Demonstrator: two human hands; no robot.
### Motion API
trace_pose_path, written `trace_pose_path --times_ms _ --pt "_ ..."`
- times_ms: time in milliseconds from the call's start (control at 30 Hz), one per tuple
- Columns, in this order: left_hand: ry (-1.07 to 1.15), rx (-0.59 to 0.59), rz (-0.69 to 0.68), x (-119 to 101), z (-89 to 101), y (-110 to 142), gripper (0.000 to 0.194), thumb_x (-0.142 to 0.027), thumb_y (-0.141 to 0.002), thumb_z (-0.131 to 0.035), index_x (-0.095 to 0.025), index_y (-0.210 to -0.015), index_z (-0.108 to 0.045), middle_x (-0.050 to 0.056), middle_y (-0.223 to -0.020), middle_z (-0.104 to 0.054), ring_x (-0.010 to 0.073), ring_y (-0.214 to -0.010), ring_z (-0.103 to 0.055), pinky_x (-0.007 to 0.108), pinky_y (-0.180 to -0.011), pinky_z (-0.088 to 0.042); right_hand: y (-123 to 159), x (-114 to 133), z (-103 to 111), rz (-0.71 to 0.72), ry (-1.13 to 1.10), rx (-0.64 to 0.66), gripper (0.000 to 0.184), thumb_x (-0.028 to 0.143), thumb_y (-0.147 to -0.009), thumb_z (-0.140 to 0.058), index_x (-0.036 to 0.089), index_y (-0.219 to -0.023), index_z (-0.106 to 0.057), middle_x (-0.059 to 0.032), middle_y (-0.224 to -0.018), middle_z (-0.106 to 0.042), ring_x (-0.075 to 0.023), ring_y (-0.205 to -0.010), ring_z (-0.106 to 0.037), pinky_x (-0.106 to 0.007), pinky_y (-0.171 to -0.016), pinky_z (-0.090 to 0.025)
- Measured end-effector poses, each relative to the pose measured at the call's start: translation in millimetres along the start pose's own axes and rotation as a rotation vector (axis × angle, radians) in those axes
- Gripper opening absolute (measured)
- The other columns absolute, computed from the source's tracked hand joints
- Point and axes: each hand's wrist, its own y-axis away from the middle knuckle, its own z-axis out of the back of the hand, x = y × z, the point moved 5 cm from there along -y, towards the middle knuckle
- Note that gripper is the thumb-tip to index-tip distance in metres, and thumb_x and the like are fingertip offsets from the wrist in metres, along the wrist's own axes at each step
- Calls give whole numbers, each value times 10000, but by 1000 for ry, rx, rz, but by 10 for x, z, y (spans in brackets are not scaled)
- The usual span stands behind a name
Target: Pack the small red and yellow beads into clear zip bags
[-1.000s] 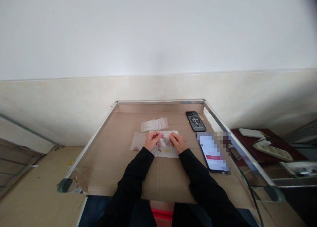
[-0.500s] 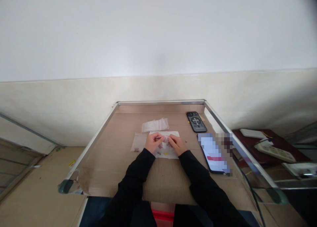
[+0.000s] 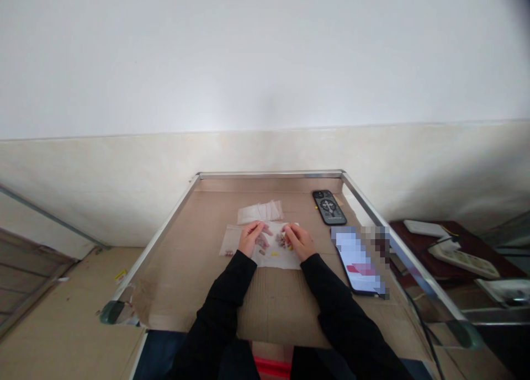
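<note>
Left hand point(image 3: 250, 238), right hand point(image 3: 300, 242) over white paper point(image 3: 278, 260), grip can't be told, cardboard point(image 3: 277, 308) reaching metal rim point(image 3: 270, 175)

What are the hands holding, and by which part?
I cannot tell. The left hand and right hand are right by small colored bits on a white sheet, too small to see any grip.

Here's a plain indoor workroom, more makeshift bench than proper lab! A white wall point(image 3: 265, 65) with a cream dado point(image 3: 103, 192) rises beyond the left hand point(image 3: 250, 239) and right hand point(image 3: 300, 242). Under them, a steel-edged table point(image 3: 269, 175) is lined with brown cardboard point(image 3: 277, 308). Out left, a cardboard-covered floor point(image 3: 70, 319). Out right, a dark red side table point(image 3: 414, 231) carries a power strip point(image 3: 464, 261). Workshop or office, can't tell which!
</note>
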Motion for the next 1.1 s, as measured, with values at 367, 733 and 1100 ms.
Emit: trace_pose_path --times_ms 367,733,1100 --pt "-188 -315 147 -186 1060 -3 353 -479 -673 -484 -137 -759 -466 5 -569 -565 82 -308 -460 180 -277 -345 -24 -56 52 -29 -3 -80 323 406 -795 -353 154 -695 -529 42 -476 -409 -69 -431 -410 -185 -446 -324" --pt "-877 -325 130 -80 1176 -17 355 -444 -754 -369 -142 -899 -487 31 -669 -566 104 -430 -488 227 -426 -381 -16 -58 53 -56 18 -78 343 412 -798 -341 149 -696 -536 41 -465 -421 -63 -410 -422 -177 -431 -329" --pt "-1696 -261 -17 -252 711 367 629 -595 -647 -399 -176 -1116 -424 125 -1029 -480 274 -946 -412 373 -772 -316 -15 -50 54 -32 94 -90 377 417 -804 -319 148 -670 -547 30 -455 -443 -69 -418 -420 -181 -438 -322"
